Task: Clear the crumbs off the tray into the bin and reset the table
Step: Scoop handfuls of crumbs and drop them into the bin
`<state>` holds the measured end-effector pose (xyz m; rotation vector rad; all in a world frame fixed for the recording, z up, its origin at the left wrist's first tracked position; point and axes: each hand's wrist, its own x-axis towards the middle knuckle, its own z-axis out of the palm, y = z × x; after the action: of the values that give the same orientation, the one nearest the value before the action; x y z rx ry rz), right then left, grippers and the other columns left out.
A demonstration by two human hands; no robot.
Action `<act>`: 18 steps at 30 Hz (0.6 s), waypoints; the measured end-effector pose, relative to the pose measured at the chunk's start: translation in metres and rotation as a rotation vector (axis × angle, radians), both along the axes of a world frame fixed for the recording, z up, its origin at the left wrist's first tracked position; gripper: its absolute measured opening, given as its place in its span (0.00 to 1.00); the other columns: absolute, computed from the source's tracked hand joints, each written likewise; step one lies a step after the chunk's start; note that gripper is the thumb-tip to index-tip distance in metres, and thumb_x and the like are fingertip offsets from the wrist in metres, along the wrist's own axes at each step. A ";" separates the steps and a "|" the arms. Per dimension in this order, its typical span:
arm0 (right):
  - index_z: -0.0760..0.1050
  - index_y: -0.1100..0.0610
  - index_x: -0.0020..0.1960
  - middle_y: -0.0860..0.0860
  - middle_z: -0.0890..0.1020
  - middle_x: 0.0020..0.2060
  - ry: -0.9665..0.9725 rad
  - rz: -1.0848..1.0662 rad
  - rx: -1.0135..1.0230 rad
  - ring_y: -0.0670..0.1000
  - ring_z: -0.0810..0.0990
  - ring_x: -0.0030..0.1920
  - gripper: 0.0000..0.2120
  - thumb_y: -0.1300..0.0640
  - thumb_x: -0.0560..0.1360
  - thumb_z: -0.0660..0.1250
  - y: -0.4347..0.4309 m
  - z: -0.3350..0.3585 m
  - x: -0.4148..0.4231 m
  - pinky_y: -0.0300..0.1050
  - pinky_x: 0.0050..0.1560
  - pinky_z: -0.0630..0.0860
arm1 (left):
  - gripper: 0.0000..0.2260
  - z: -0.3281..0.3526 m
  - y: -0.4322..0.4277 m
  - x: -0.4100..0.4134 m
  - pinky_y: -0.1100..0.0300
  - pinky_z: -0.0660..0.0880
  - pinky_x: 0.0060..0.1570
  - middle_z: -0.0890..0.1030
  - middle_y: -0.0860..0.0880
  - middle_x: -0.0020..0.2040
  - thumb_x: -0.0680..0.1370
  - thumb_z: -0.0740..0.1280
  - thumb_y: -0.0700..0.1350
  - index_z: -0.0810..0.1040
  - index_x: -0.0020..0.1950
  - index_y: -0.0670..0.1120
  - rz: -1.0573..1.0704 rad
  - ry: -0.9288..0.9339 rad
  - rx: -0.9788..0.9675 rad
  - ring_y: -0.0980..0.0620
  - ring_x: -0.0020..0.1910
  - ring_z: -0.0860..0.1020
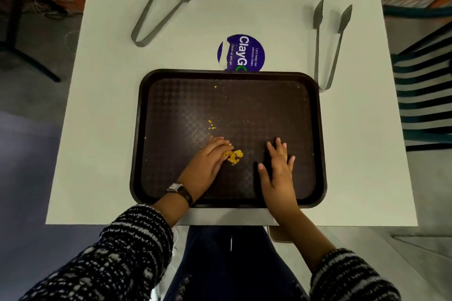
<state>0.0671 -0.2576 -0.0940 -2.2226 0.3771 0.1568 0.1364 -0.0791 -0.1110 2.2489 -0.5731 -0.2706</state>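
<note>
A dark brown tray (315,134) lies on the white table (105,129) in front of me. A small heap of yellow crumbs (235,156) sits near the tray's middle front. A few loose yellow crumbs (210,125) lie a little farther back, and one speck (215,86) rests near the far rim. My left hand (208,162) lies flat on the tray with its fingertips touching the heap's left side. My right hand (278,168) rests on the tray to the right of the heap, fingers spread, holding nothing. No bin is in view.
Two metal tongs lie on the table beyond the tray, one pair (163,5) at the far left and one (330,44) at the right by the tray's corner. A round purple sticker (241,52) sits behind the tray. A striped chair (425,95) stands to the right.
</note>
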 end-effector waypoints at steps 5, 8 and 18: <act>0.52 0.56 0.75 0.52 0.50 0.76 -0.012 0.219 -0.067 0.49 0.41 0.76 0.32 0.44 0.76 0.55 0.020 0.000 0.010 0.47 0.73 0.34 | 0.11 0.021 -0.006 0.001 0.79 0.67 0.55 0.76 0.50 0.55 0.77 0.63 0.38 0.78 0.59 0.45 0.367 0.108 -0.171 0.67 0.53 0.72; 0.50 0.57 0.76 0.53 0.48 0.76 -0.032 0.316 -0.161 0.50 0.40 0.76 0.37 0.41 0.74 0.57 0.037 -0.002 0.019 0.49 0.73 0.34 | 0.09 0.033 -0.009 0.004 0.70 0.74 0.52 0.80 0.51 0.53 0.77 0.64 0.40 0.78 0.55 0.49 0.712 0.351 -0.458 0.61 0.52 0.78; 0.49 0.52 0.76 0.55 0.46 0.77 -0.061 0.381 -0.294 0.52 0.39 0.76 0.41 0.39 0.70 0.61 0.098 -0.014 0.047 0.52 0.74 0.34 | 0.08 0.043 0.030 0.001 0.60 0.77 0.56 0.82 0.48 0.48 0.78 0.61 0.41 0.78 0.53 0.44 0.967 0.946 -1.163 0.54 0.50 0.81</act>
<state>0.1137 -0.1597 -0.1075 -2.5659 -0.0672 0.2489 0.1375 -0.0488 -0.0682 0.8656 0.7196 -0.3237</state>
